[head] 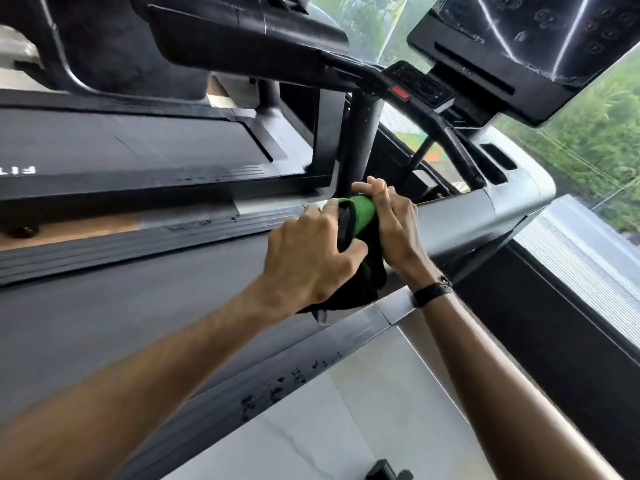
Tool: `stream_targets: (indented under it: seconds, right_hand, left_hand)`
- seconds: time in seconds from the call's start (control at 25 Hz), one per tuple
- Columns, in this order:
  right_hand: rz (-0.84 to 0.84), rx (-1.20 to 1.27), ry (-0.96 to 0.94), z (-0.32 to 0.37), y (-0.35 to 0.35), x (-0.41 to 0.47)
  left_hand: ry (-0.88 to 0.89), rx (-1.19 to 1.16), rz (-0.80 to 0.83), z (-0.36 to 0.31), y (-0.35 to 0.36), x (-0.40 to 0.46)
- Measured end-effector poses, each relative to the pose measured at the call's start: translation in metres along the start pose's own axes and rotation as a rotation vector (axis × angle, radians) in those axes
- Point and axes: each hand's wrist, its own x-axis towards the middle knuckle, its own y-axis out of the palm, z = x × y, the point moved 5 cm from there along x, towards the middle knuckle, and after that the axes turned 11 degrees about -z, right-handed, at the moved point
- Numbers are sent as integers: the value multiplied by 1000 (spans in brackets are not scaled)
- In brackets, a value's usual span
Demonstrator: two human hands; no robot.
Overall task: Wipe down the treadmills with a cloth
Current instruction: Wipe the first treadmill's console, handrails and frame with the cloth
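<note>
At frame centre, the green cloth point(360, 216) sits bunched between both hands. The left hand point(311, 258) and right hand point(391, 220) each grip it, above the treadmill point(138, 306) belt.

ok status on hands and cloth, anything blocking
Left hand and right hand both grip the green cloth. Cloth bunched above treadmill, by the upright post. Nothing blocking.

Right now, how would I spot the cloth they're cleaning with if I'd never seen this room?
Find the nearer treadmill, the one whose grey belt runs under the person's arms. At its front end, the left hand and right hand meet, gripping the cloth between them. It is bunched, bright green on top and dark below, the only vivid green among black and grey machine parts.
</note>
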Motion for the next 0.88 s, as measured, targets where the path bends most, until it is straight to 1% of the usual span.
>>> stream_targets:
  seconds: [0.08,0.2,0.28,0.36,0.44,0.52,0.56,0.6,0.64,0.68,0.72,0.76,0.84,0.88]
  right_hand:
    - [-6,26,46,0,8,-1]
    - [-55,121,169,-1,16,1]
    - [-58,75,207,2,16,0]
    - [-35,-4,200,4,19,-2]
    - [-19,-64,213,6,21,-4]
    - [-19,-114,243,8,22,-5]
    - [-25,-141,254,9,21,-5]
    - [-33,-165,258,12,19,-6]
    - [-44,-194,265,12,19,-6]
    - [-54,-219,266,12,21,-7]
    - [-50,-255,272,14,23,-7]
    - [-32,-293,277,15,26,-7]
    - [-27,-397,272,13,25,-2]
    - [-31,-455,267,13,25,-1]
  left_hand:
    - [-153,-233,-48,17,-2,-18]
    - [-368,-751,-153,31,16,-44]
    - [-543,-1054,-195,29,30,-57]
    - [-702,-1227,-183,28,36,-65]
    - [-806,-1277,-195,28,39,-72]
    - [-824,-1184,-200,40,45,-76]
    - [-781,-1108,-145,45,56,-75]
    - [-785,-1107,-23,51,66,-68]
    - [-808,-1161,133,54,74,-60]
    - [-857,-1195,219,57,77,-55]
    - [-920,-1245,235,59,71,-50]
    - [-915,-1274,218,57,59,-48]
    - [-841,-1359,184,50,44,-51]
    - [-817,-1375,226,49,44,-54]
